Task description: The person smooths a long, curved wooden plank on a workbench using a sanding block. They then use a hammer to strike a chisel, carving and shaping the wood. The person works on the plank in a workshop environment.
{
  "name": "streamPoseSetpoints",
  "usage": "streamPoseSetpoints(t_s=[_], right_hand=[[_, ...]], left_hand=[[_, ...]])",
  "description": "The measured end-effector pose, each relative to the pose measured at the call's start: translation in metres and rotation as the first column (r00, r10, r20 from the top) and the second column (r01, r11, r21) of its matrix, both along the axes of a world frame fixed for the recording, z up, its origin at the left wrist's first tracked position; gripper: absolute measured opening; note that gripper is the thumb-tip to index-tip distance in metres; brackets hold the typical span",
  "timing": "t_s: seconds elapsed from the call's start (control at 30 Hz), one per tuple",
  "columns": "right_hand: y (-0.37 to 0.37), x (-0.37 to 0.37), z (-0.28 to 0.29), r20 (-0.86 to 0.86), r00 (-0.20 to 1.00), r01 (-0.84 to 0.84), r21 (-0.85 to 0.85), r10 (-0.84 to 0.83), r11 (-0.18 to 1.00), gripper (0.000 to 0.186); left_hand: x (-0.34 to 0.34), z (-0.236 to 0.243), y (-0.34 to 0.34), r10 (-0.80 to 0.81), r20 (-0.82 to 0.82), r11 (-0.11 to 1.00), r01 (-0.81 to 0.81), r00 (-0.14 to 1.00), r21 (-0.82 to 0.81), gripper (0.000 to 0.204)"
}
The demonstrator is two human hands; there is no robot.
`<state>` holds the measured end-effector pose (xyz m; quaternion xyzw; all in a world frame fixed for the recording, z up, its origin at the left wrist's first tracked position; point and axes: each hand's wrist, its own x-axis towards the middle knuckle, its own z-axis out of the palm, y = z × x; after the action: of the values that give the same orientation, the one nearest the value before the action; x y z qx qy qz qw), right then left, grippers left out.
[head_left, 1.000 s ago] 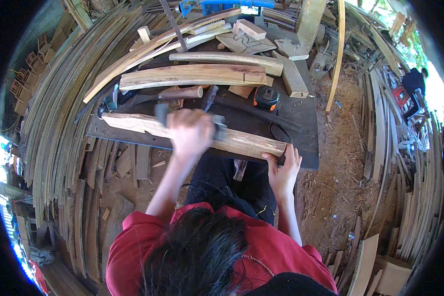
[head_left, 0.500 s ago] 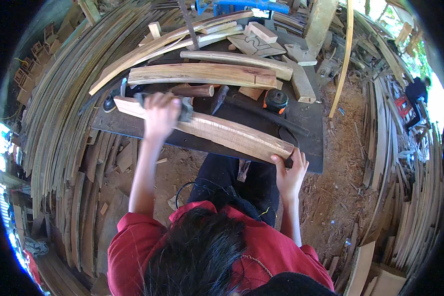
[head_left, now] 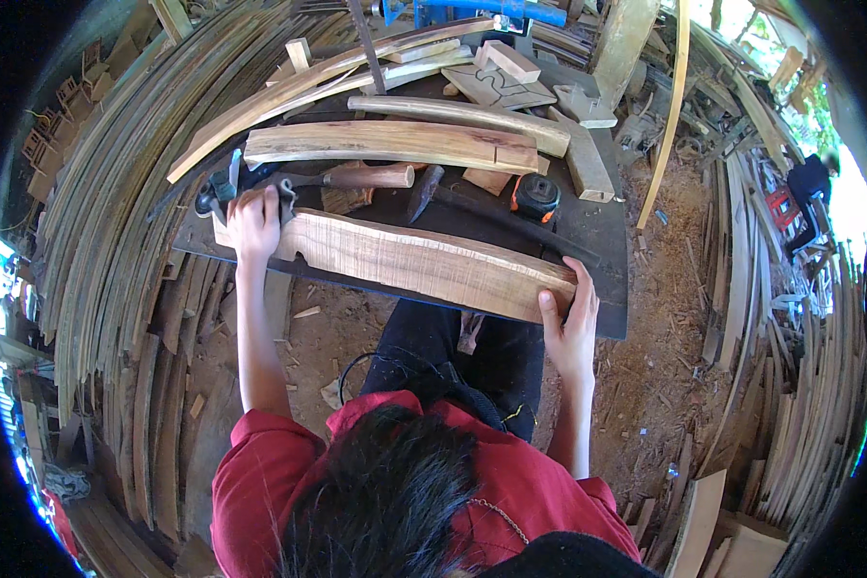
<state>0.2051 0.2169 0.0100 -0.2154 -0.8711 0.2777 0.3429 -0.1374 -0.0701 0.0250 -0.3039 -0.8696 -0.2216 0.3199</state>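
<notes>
A pale wooden board (head_left: 405, 260) with a notch in its near edge lies across the near side of the dark table. My left hand (head_left: 256, 222) is at its left end, fingers closed on a curled grey piece of sandpaper (head_left: 287, 200) against the wood. At the other end my right hand (head_left: 573, 313) grips the board, thumb on the near face and fingers over the far edge. Just beyond the board lie a wooden-handled tool (head_left: 368, 177), its other end partly hidden, and a hammer (head_left: 427, 193) with a dark handle. An orange and black tape measure (head_left: 536, 197) sits further right.
Curved wooden pieces (head_left: 395, 144) and cut blocks (head_left: 506, 63) cover the far part of the table (head_left: 602, 217). Long planks (head_left: 116, 241) are stacked at left, with more timber (head_left: 800, 424) at right. Wood scraps litter the floor (head_left: 665, 318). Another person (head_left: 811, 197) sits at far right.
My left hand has slid left along the board with the sandpaper, to the left end. The board has tilted, showing more of its near face. My right hand keeps hold.
</notes>
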Motion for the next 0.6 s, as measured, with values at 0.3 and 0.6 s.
streamPoseSetpoints(t_s=[0.3,0.6], right_hand=[[-0.015,-0.008,0.017,0.150,0.988,-0.037,0.404,-0.026,0.914,0.079],[-0.012,-0.017,0.005,0.201,0.978,-0.133,0.373,0.060,0.918,0.076]], left_hand=[[-0.001,0.003,0.005,0.019,0.147,0.998,-0.011,0.989,-0.054,0.042],[0.122,-0.018,0.074,-0.277,0.035,0.945,0.279,0.960,-0.173,0.017]])
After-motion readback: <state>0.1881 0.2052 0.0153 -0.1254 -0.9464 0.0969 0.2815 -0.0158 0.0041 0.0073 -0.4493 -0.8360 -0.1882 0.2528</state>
